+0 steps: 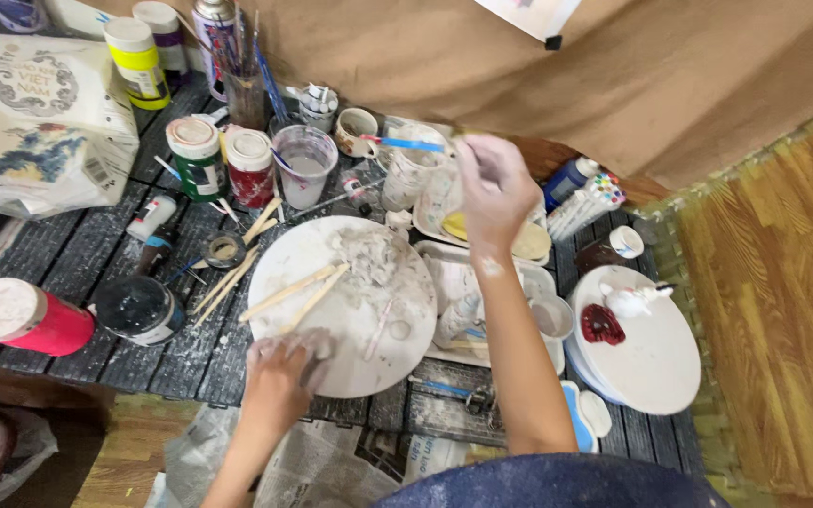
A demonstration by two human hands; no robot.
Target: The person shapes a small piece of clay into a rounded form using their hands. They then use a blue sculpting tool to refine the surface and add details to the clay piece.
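Under left hand (282, 365), something blurred.

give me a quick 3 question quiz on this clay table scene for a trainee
1. True or false: the left hand rests on the round white board.
2. Which hand reaches toward the cup with the blue-handled brush: A left, B right, C neither?
3. What colour is the glossy piece on the round plate at the right?

Key
1. True; it presses at the board's near edge, beside the wooden sticks.
2. B; the right hand is raised there.
3. Dark red, next to a small white figure.
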